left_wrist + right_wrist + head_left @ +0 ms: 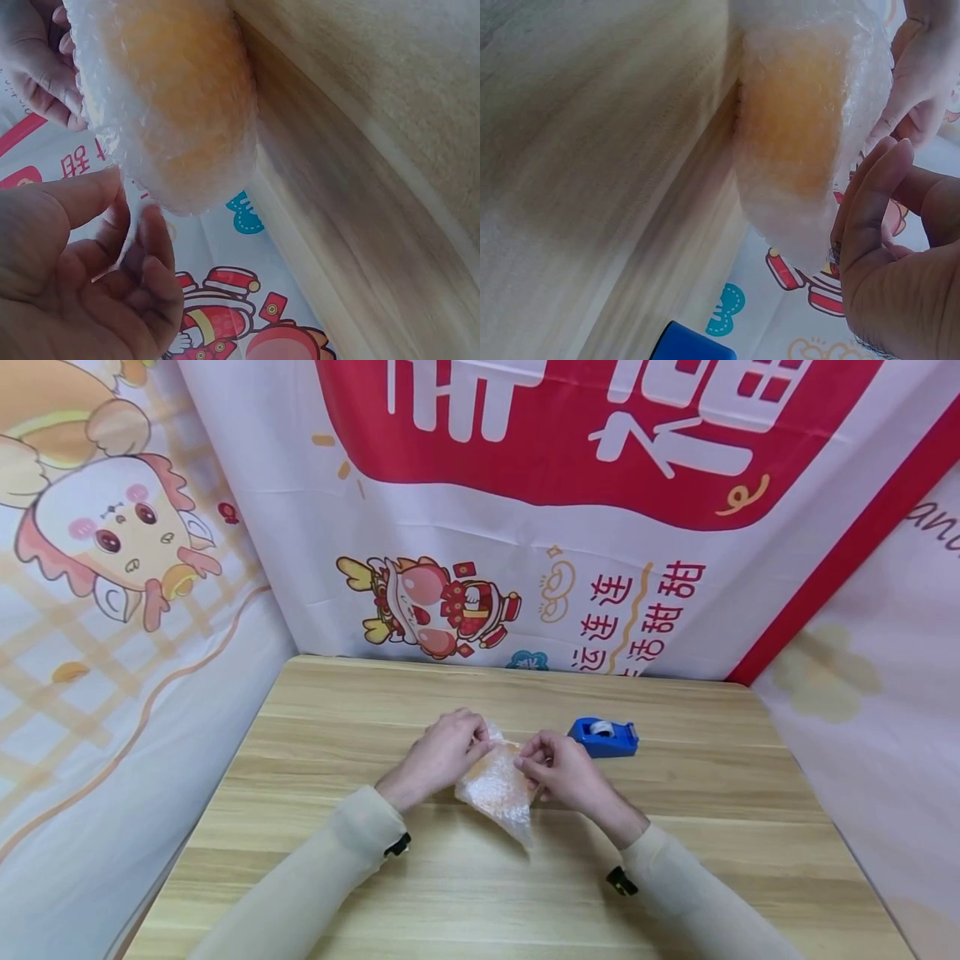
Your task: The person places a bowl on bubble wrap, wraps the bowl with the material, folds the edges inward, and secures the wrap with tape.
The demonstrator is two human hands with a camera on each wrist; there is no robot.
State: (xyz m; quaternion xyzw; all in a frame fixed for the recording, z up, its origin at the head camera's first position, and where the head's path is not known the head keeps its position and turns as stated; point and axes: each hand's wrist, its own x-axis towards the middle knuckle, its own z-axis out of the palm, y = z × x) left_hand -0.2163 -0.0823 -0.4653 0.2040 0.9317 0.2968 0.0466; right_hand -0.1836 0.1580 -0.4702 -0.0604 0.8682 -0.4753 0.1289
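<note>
A bundle of clear bubble wrap (501,793) stands on the wooden table, its lower end tapering to a point toward the person. Through the layers shows an orange thing (187,82), its kind blurred by the wrap. At the bundle's upper left edge, the left hand (450,750) pinches the wrap between thumb and forefinger; its other fingers curl loosely in the left wrist view. The right hand (561,768) pinches at the upper right edge, thumb and fingertips together in the right wrist view. A thin edge runs between both hands; whether tape lies there I cannot tell.
A blue tape dispenser (603,738) with a roll in it stands just beyond the right hand. The wooden table (337,693) ends at a printed cloth backdrop (300,527), with more cloth on the left and right sides.
</note>
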